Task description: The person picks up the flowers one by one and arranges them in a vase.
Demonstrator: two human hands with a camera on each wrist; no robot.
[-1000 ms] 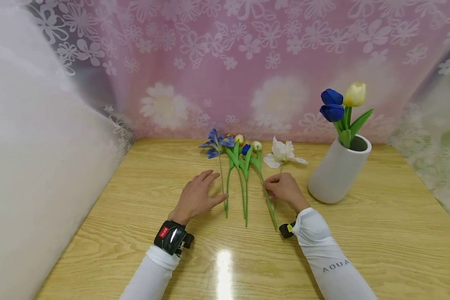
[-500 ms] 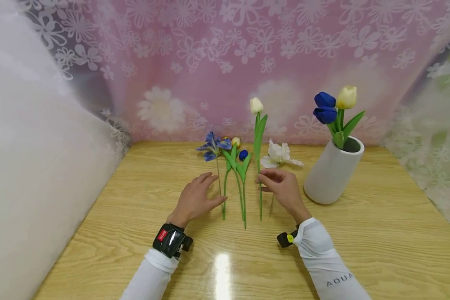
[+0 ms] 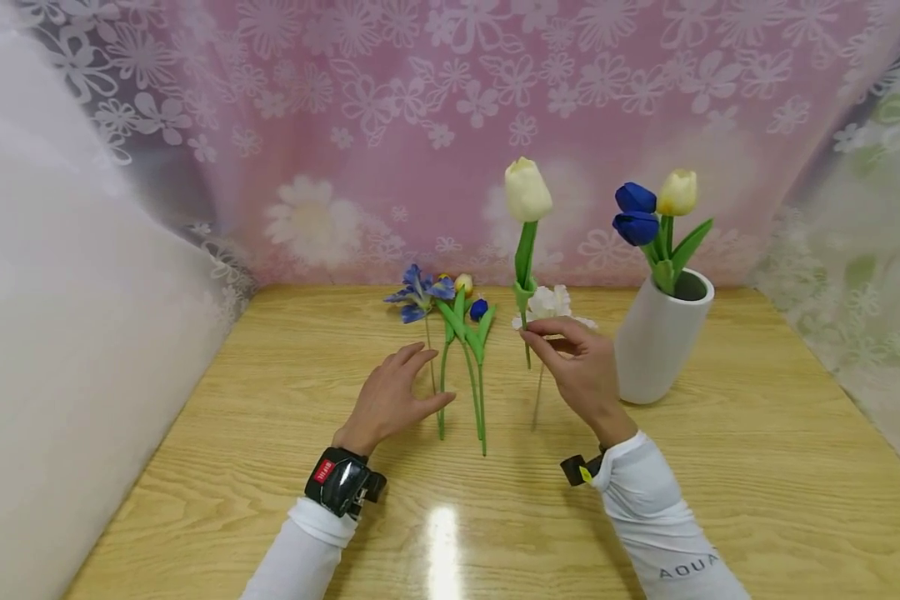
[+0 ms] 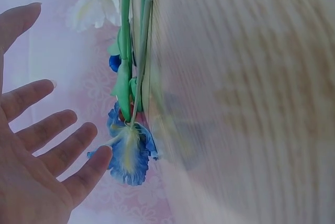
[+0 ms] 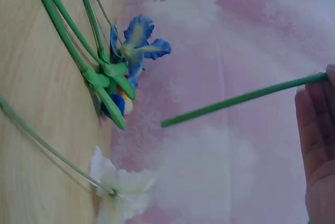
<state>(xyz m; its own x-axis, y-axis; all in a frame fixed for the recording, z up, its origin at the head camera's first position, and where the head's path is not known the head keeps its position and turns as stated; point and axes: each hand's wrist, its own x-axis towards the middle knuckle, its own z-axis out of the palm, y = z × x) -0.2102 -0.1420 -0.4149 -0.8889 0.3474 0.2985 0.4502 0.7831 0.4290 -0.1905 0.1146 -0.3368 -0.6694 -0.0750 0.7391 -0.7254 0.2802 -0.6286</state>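
My right hand (image 3: 581, 371) pinches the green stem of a white artificial tulip (image 3: 528, 192) between thumb and fingers. The tulip stands upright in the air, and its stem's lower end (image 5: 209, 110) hangs free in the right wrist view. My left hand (image 3: 393, 396) is held with fingers spread beside the flowers on the table and holds nothing. Nearest to it lies a blue iris (image 3: 420, 293) on a thin stem, seen close up in the left wrist view (image 4: 131, 156). Next to the iris lie a cream-yellow tulip (image 3: 463, 285) and a blue tulip (image 3: 479, 310).
A white vase (image 3: 660, 346) with a slanted shape stands at the right, holding two blue tulips (image 3: 636, 212) and a cream-yellow tulip (image 3: 677, 193). Behind my right hand lies a white iris-like flower (image 3: 551, 304). A pink floral curtain (image 3: 420, 125) hangs behind the wooden table (image 3: 270, 375).
My right hand has lifted the white tulip off the table, tilting it upright and raising it toward the camera. My left hand has stayed in place.
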